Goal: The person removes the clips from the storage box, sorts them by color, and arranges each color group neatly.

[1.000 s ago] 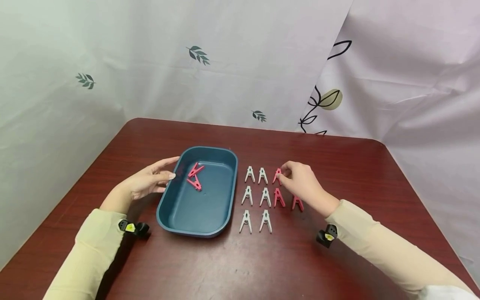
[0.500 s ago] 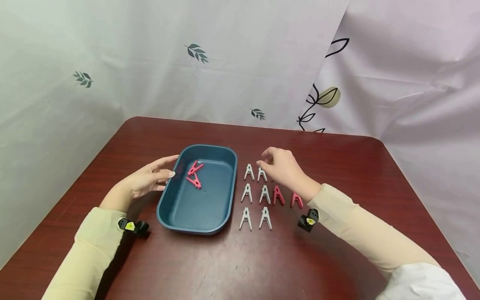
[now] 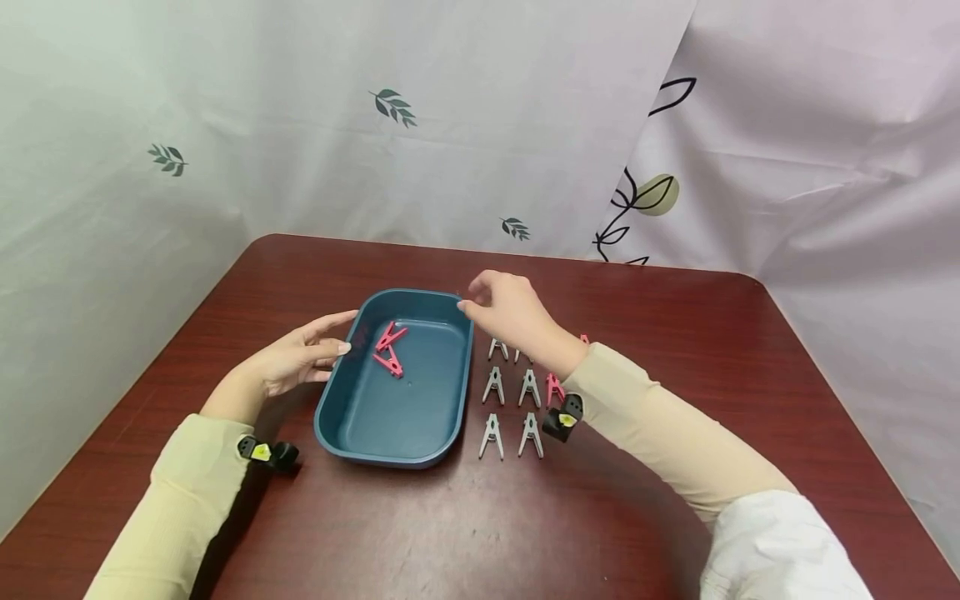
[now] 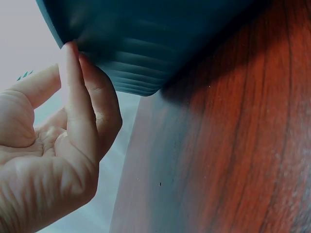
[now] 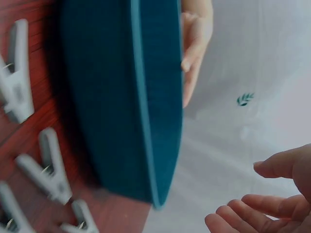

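Observation:
A dark blue tray [image 3: 397,425] stands on the table with two pink clothespins [image 3: 389,362] inside. At its left side my left hand [image 3: 288,358] rests fingertips and thumb against the outer wall and rim. The left wrist view shows that hand's fingers extended to the rim, not wrapped round it. My right hand [image 3: 510,312] is over the tray's far right corner. In the right wrist view its thumb and fingers stand apart, with nothing between them. Grey-white clothespins [image 3: 492,385] lie in rows right of the tray.
Beside the pale clothespins lies a red clothespin [image 3: 553,388], partly covered by the right wrist. Another bit of red [image 3: 583,338] shows above the right sleeve. A printed white curtain [image 3: 450,167] hangs behind the table [image 3: 675,308].
My right hand has travelled left from the far-row red clothespin, over the pale ones, to the tray's far right corner. The left hand and tray have stayed in place.

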Action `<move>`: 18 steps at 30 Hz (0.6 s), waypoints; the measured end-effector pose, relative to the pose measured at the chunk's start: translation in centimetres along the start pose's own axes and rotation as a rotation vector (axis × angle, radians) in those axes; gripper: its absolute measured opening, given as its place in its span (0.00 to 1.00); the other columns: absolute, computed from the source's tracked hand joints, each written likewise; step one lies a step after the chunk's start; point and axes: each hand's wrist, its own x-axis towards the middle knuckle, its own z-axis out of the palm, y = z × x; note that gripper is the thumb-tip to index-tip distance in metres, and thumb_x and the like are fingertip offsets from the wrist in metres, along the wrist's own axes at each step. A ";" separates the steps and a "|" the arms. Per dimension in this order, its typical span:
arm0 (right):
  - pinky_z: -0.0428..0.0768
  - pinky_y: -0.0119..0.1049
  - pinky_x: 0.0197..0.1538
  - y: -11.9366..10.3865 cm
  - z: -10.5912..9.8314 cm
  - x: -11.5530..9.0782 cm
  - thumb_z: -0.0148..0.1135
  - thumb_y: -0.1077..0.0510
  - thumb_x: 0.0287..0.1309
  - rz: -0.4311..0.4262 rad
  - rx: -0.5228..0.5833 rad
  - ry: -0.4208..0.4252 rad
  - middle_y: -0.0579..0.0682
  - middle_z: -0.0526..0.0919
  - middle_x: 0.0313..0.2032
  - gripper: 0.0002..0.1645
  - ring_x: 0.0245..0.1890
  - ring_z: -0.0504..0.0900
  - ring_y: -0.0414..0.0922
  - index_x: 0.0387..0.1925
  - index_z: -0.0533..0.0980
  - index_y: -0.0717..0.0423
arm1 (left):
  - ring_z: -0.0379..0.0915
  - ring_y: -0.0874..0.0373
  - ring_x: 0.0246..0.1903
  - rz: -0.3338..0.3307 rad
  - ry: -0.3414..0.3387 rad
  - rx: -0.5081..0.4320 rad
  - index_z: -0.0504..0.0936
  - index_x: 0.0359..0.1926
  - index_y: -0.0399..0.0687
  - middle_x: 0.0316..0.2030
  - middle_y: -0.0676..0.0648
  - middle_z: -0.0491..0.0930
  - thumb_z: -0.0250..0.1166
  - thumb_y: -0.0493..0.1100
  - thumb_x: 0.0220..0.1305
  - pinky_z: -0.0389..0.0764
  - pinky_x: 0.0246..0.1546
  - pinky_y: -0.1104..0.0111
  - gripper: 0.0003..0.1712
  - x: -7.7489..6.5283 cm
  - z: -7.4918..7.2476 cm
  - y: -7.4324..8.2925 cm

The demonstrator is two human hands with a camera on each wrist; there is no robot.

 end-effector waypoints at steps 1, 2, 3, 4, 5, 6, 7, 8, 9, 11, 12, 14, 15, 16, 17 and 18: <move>0.80 0.42 0.48 -0.3 0.1 0.2 0.61 0.52 0.60 -0.004 0.003 0.001 0.54 0.83 0.44 0.20 0.44 0.80 0.47 0.49 0.76 0.60 | 0.80 0.59 0.45 0.001 -0.001 0.001 0.44 0.75 0.52 0.49 0.54 0.79 0.57 0.42 0.69 0.83 0.44 0.62 0.41 0.0 0.0 0.0; 0.80 0.42 0.48 -0.6 0.2 0.4 0.61 0.52 0.60 -0.006 0.004 0.003 0.53 0.83 0.44 0.20 0.45 0.80 0.46 0.49 0.77 0.60 | 0.80 0.59 0.45 0.001 -0.002 0.002 0.44 0.75 0.52 0.49 0.54 0.79 0.56 0.42 0.69 0.83 0.44 0.62 0.41 0.1 0.0 0.0; 0.80 0.41 0.48 -0.9 0.3 0.6 0.61 0.51 0.60 -0.012 0.003 0.008 0.53 0.83 0.45 0.20 0.45 0.80 0.46 0.49 0.77 0.60 | 0.80 0.59 0.45 0.001 -0.002 0.001 0.44 0.75 0.52 0.49 0.54 0.79 0.57 0.43 0.69 0.83 0.44 0.62 0.41 0.1 -0.1 0.0; 0.79 0.41 0.49 -1.2 0.5 0.8 0.62 0.51 0.60 -0.016 0.003 0.012 0.53 0.83 0.45 0.20 0.45 0.80 0.46 0.49 0.77 0.59 | 0.80 0.59 0.45 0.000 -0.002 0.001 0.44 0.75 0.52 0.49 0.54 0.79 0.57 0.43 0.69 0.83 0.44 0.62 0.41 0.1 -0.1 -0.1; 0.79 0.41 0.49 -1.5 0.7 1.0 0.62 0.51 0.60 -0.019 0.005 0.014 0.53 0.82 0.45 0.20 0.45 0.80 0.46 0.49 0.77 0.59 | 0.80 0.59 0.45 0.000 -0.001 -0.001 0.44 0.75 0.52 0.49 0.54 0.79 0.57 0.42 0.69 0.83 0.44 0.62 0.41 0.1 -0.1 -0.1; 0.79 0.41 0.50 -1.8 0.9 1.1 0.62 0.51 0.60 -0.022 0.006 0.016 0.53 0.82 0.45 0.20 0.46 0.80 0.46 0.49 0.77 0.59 | 0.80 0.59 0.45 0.001 -0.002 -0.001 0.44 0.75 0.51 0.49 0.55 0.78 0.57 0.42 0.69 0.83 0.44 0.62 0.41 0.1 -0.2 -0.1; 0.79 0.41 0.50 -2.1 1.0 1.3 0.62 0.51 0.60 -0.024 0.009 0.015 0.53 0.82 0.46 0.20 0.46 0.80 0.46 0.49 0.77 0.59 | 0.80 0.59 0.45 0.001 -0.002 -0.002 0.44 0.75 0.51 0.49 0.55 0.78 0.57 0.42 0.69 0.83 0.44 0.62 0.41 0.1 -0.2 -0.1; 0.79 0.41 0.50 -2.4 1.2 1.4 0.62 0.51 0.60 -0.027 0.012 0.015 0.53 0.82 0.46 0.20 0.46 0.80 0.46 0.50 0.77 0.59 | 0.80 0.59 0.45 0.002 -0.002 -0.003 0.44 0.75 0.51 0.49 0.55 0.78 0.57 0.42 0.69 0.83 0.44 0.62 0.41 0.1 -0.2 -0.1; 0.79 0.41 0.50 -2.7 1.4 1.6 0.62 0.51 0.60 -0.029 0.019 0.014 0.53 0.82 0.46 0.21 0.47 0.80 0.46 0.50 0.76 0.60 | 0.80 0.59 0.45 0.004 -0.002 -0.003 0.45 0.75 0.51 0.49 0.55 0.78 0.57 0.42 0.69 0.83 0.44 0.61 0.41 0.1 -0.2 -0.1; 0.79 0.40 0.50 -3.2 1.9 1.8 0.62 0.51 0.60 -0.028 0.032 0.006 0.53 0.82 0.47 0.21 0.47 0.79 0.46 0.51 0.76 0.60 | 0.80 0.59 0.45 0.005 -0.002 -0.006 0.45 0.75 0.51 0.49 0.55 0.78 0.57 0.43 0.69 0.83 0.44 0.61 0.41 0.1 -0.2 -0.1; 0.79 0.40 0.50 -3.5 2.2 1.9 0.62 0.51 0.61 -0.028 0.038 0.002 0.53 0.82 0.47 0.21 0.47 0.79 0.46 0.51 0.76 0.60 | 0.80 0.59 0.45 0.007 -0.004 -0.006 0.45 0.75 0.51 0.49 0.55 0.78 0.57 0.43 0.69 0.83 0.44 0.61 0.41 0.1 -0.1 -0.1; 0.79 0.39 0.50 -4.0 2.7 2.2 0.62 0.51 0.61 -0.024 0.051 -0.001 0.53 0.82 0.46 0.22 0.47 0.79 0.45 0.52 0.76 0.59 | 0.80 0.59 0.45 0.007 -0.003 -0.006 0.45 0.75 0.51 0.49 0.54 0.79 0.57 0.43 0.69 0.83 0.45 0.61 0.41 0.0 -0.1 -0.1; 0.79 0.39 0.50 -4.2 3.0 2.3 0.62 0.51 0.60 -0.024 0.057 -0.001 0.53 0.81 0.46 0.22 0.46 0.79 0.45 0.52 0.76 0.59 | 0.80 0.58 0.45 0.006 -0.004 -0.006 0.45 0.75 0.51 0.50 0.54 0.78 0.57 0.43 0.69 0.82 0.45 0.61 0.41 0.0 0.0 0.0; 0.79 0.39 0.49 -4.4 3.2 2.4 0.62 0.51 0.60 -0.023 0.065 0.002 0.52 0.82 0.45 0.22 0.46 0.79 0.45 0.52 0.76 0.59 | 0.80 0.58 0.45 0.005 -0.004 -0.008 0.45 0.75 0.51 0.50 0.53 0.78 0.57 0.43 0.69 0.82 0.45 0.61 0.41 -0.1 0.0 0.0; 0.79 0.39 0.49 -4.6 3.4 2.6 0.62 0.51 0.60 -0.026 0.068 0.007 0.52 0.82 0.45 0.22 0.46 0.79 0.45 0.52 0.76 0.58 | 0.80 0.58 0.46 0.004 -0.004 -0.009 0.45 0.75 0.51 0.51 0.52 0.78 0.57 0.43 0.69 0.82 0.45 0.61 0.41 -0.1 0.0 0.1; 0.79 0.38 0.49 -4.8 3.6 2.7 0.62 0.51 0.60 -0.028 0.075 0.012 0.52 0.82 0.45 0.21 0.46 0.79 0.45 0.51 0.76 0.58 | 0.80 0.58 0.46 0.004 -0.005 -0.009 0.45 0.75 0.51 0.51 0.51 0.78 0.57 0.43 0.69 0.82 0.45 0.61 0.41 -0.1 0.1 0.1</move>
